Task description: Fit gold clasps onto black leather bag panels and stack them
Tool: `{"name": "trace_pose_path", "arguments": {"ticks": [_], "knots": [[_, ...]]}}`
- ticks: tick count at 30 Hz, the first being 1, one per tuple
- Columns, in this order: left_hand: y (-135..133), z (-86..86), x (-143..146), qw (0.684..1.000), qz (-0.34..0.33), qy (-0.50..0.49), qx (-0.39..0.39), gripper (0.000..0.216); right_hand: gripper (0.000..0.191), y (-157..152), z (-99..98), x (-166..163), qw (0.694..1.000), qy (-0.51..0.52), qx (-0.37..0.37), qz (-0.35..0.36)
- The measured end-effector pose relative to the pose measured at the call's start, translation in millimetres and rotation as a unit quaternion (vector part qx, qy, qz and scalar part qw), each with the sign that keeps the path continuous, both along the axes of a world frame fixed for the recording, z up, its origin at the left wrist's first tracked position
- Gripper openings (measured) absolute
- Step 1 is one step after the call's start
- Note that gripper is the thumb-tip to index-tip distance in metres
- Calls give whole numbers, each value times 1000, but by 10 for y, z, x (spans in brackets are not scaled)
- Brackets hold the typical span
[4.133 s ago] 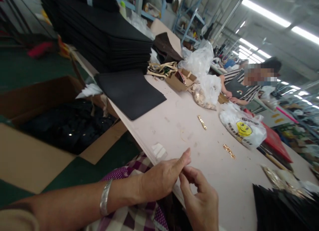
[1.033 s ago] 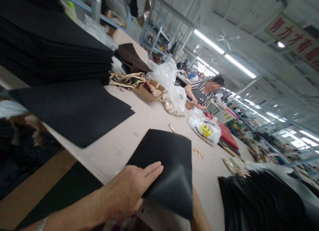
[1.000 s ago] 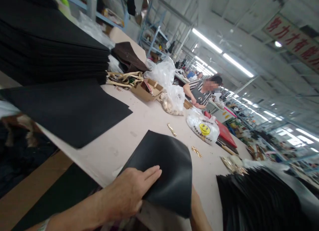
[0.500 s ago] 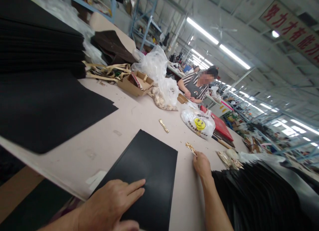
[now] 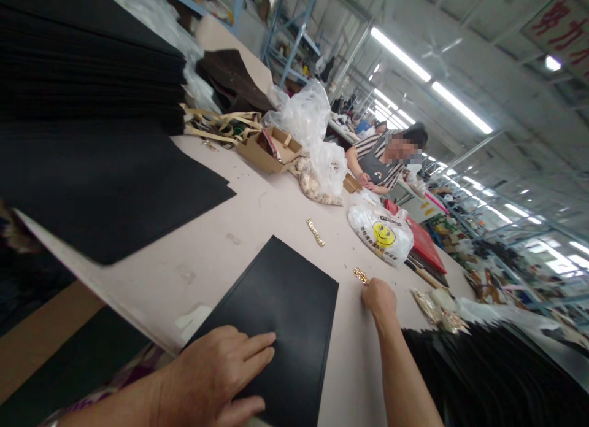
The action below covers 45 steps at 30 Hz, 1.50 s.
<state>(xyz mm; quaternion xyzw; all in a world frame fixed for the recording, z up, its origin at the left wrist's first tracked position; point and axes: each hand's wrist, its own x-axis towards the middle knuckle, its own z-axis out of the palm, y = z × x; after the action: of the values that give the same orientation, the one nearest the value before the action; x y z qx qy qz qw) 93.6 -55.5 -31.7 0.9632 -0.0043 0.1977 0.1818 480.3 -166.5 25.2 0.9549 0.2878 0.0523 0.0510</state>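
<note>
A flat black leather-like panel [image 5: 294, 292] lies on the table in front of me. My left hand [image 5: 232, 369] rests on its left side, fingers stretched out flat and holding nothing. To the right of the panel, my right hand [image 5: 381, 299] is low over the table, its fingers closed on a short gold chain [image 5: 361, 275]. Only the chain's far end shows; the fingertips are hidden behind the hand. Beyond the panel's far edge lies another gold chain piece [image 5: 315, 232], apart from both hands.
Black sheets [image 5: 92, 83] are piled high at the left, and more black pieces [image 5: 488, 378] fan out at the right. Across the table stand an open cardboard box [image 5: 267, 151], a clear bag [image 5: 322, 175] and a smiley-face bag [image 5: 380, 230]. Another person [image 5: 377, 160] works beyond.
My right hand has closed further over the gold chain, covering more of it. The left hand stays on the panel, and its thumb shows more. The whole view has shifted slightly.
</note>
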Motion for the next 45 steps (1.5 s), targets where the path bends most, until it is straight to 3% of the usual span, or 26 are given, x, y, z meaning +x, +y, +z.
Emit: {"name": "trace_pose_path", "arguments": {"ticks": [3,6,9,11,12,15,18,24,37,41,45], "knots": [[2,-6,6,1000,-7,-20,17,45,32,-77,59,-196,998,47,46,15],[3,6,8,998,-17,-36,41,43,37,-148,23,-638,980,154,102,69],[6,16,9,998,-18,-28,57,42,41,-171,-70,-1257,901,351,217,133],[5,22,8,998,-18,-21,64,39,37,-150,-116,-1641,849,442,244,158],[3,23,7,997,-18,-19,66,38,34,-130,-127,-1795,845,453,228,170],[-2,16,6,997,-13,-25,68,36,24,-48,-110,-2066,874,408,156,212],[-5,-6,7,997,-10,-43,68,36,20,27,-47,-2134,893,361,109,244],[-3,-24,4,997,-10,-50,64,37,18,132,56,-2177,903,350,65,240],[51,32,-37,998,-55,-16,40,46,5,361,16,-2006,882,446,3,150],[73,53,-63,996,-72,0,44,34,6,426,-9,-1987,875,472,-7,104],[14,48,-78,994,-87,-32,64,15,5,390,-14,-2037,880,454,43,131]]}}
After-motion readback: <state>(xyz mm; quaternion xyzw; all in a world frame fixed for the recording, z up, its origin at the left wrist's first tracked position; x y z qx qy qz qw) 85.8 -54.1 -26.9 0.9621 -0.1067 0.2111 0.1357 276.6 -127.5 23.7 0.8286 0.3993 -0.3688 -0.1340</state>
